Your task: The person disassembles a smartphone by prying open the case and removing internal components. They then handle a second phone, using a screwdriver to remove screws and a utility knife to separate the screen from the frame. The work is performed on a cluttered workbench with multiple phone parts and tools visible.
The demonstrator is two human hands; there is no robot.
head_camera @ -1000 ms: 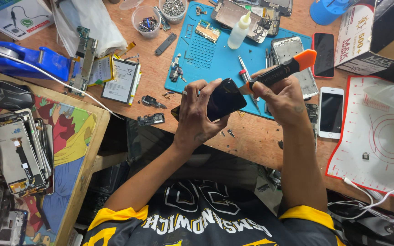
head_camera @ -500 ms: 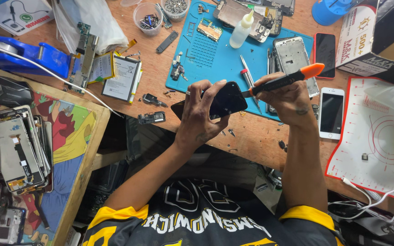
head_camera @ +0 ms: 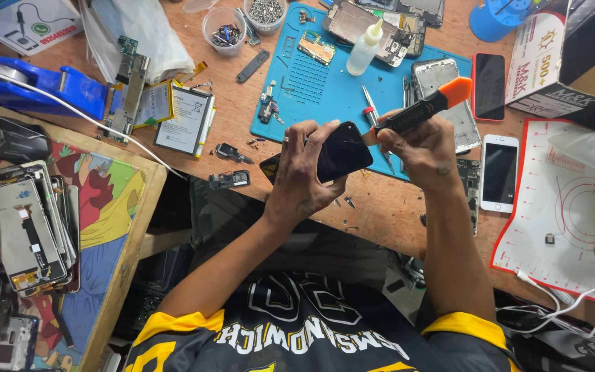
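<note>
I'm looking down on a wooden worktop (head_camera: pixel 228 131) crowded with phone parts. A blue work mat (head_camera: pixel 318 89) is lying across its far side, a white phone (head_camera: pixel 499 172) resting to the right of it. My left hand (head_camera: pixel 304 172) is gripping a small black phone (head_camera: pixel 342 153) — held up off the worktop, over the mat's near edge. My right hand (head_camera: pixel 418 148) is clenching a black pry tool with an orange end (head_camera: pixel 425 109), its tip touching the phone's right edge. A white squeeze bottle (head_camera: pixel 366 48) is standing on the mat beyond.
</note>
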